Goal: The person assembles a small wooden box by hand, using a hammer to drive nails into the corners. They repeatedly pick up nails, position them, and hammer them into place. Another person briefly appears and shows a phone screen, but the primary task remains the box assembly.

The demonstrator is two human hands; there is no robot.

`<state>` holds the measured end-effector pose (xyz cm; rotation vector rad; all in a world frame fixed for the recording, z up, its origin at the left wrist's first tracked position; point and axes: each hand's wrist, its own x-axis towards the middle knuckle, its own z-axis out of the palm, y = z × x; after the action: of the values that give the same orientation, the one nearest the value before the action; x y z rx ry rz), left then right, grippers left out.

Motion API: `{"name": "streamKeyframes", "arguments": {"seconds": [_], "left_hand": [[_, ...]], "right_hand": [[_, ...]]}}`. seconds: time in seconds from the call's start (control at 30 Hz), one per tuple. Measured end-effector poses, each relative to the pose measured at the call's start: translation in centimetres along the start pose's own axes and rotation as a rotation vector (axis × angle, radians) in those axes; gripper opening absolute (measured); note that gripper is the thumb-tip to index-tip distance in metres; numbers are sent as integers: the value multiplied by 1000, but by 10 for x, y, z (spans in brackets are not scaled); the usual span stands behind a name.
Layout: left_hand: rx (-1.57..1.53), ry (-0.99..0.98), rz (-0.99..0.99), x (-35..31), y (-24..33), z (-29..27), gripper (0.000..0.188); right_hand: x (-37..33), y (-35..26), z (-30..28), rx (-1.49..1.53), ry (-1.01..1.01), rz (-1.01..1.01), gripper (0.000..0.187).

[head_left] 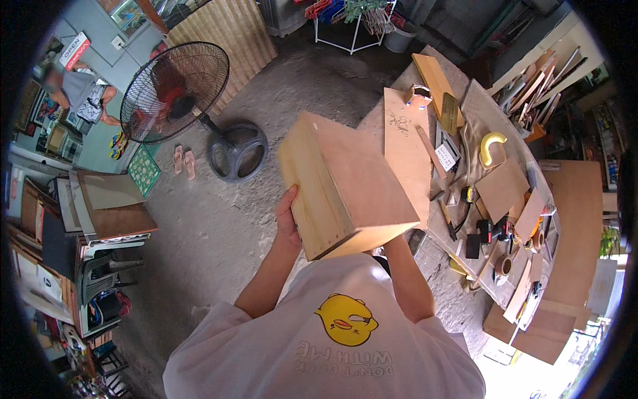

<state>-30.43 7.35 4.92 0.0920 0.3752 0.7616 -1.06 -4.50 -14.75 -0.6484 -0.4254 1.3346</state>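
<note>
A plain wooden box (362,176) is held up and tilted in front of my chest, with a broad reddish-brown panel and paler plank sides facing me. My left hand (287,216) is closed on its left side, the thumb lying against the pale plank. My right forearm (407,279) reaches up behind the box's lower right corner. The box hides my right hand, so its fingers cannot be seen.
At the right a workbench (372,123) carries boards, a hammer (447,218), a tape measure (468,194) and a yellow curved object (490,147). A black stand fan (179,100) is at the left. Stacked panels (109,199) line the left side. Another person (86,93) is at the far left.
</note>
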Motion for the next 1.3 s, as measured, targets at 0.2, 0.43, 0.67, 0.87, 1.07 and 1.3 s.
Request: {"name": "streamKeyframes", "arguments": {"seconds": [0.2,0.43,0.67,0.87,1.07,1.3], "left_hand": [[-36,55,228,-7,3,2,54],[28,156,435,2,9,-35,58],[-12,102,529,-9,31,-56,68],[-83,76,530,-17,34,-77,67],[-137,41,485,-15,16,-66,64],[126,128,370,5,-19,-18,62]], "right_hand": [[-5,1,75,-202,481,312,42],[-69,-26,101,-275,589,444,42],[-66,-25,114,-383,504,453,38],[-53,-25,131,-472,433,459,38],[-58,-25,179,-630,22,586,52],[-38,-4,253,-284,-146,418,70]]}}
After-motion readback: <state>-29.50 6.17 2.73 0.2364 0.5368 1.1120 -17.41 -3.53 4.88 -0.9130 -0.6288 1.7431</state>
